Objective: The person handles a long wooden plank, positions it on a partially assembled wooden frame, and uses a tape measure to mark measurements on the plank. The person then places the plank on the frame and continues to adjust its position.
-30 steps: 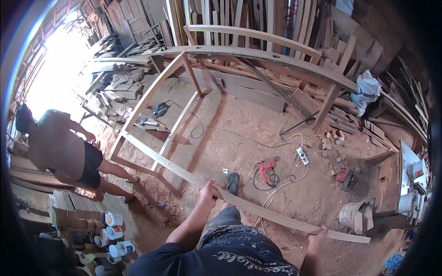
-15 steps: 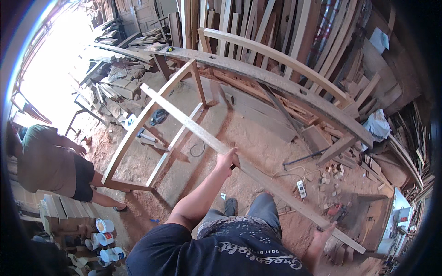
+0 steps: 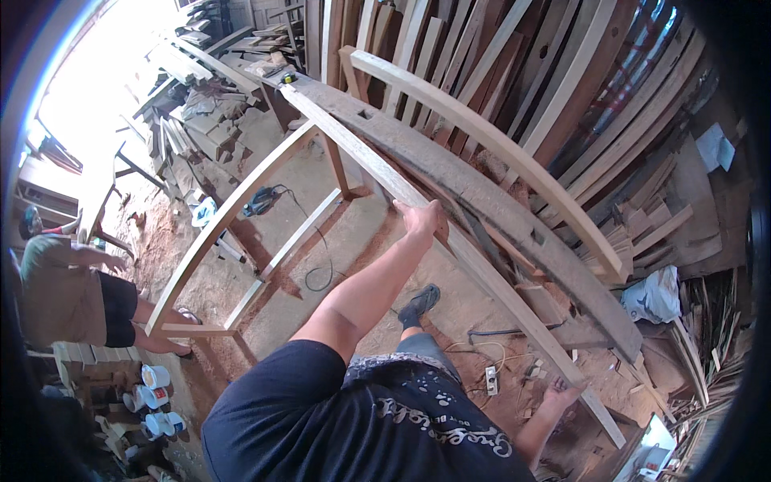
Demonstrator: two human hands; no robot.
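A long, straight wooden beam (image 3: 357,146) runs across in front of me, from the far left down to the lower right. My left hand (image 3: 422,218) is closed around it near its middle. Lower down, my right hand (image 3: 562,394) grips the beam close to its near end. Its far end lies over or just above the left part of a long wooden workbench (image 3: 498,201); contact there is hard to tell. On the floor to the left stands a wooden frame (image 3: 231,207) with a curved top rail, and the beam passes by its upper corner.
Another curved wooden rail (image 3: 482,124) rests along the bench. A yellow-black tape measure (image 3: 287,78) sits at its left end. A power tool (image 3: 261,201) with a cord and a white power strip (image 3: 491,381) lie on the floor. At left stands another person (image 3: 68,281). Planks lean behind.
The beam has moved forward and up toward the bench, with both my hands still gripping it. My body has turned and stepped forward; the other person's arm has shifted.
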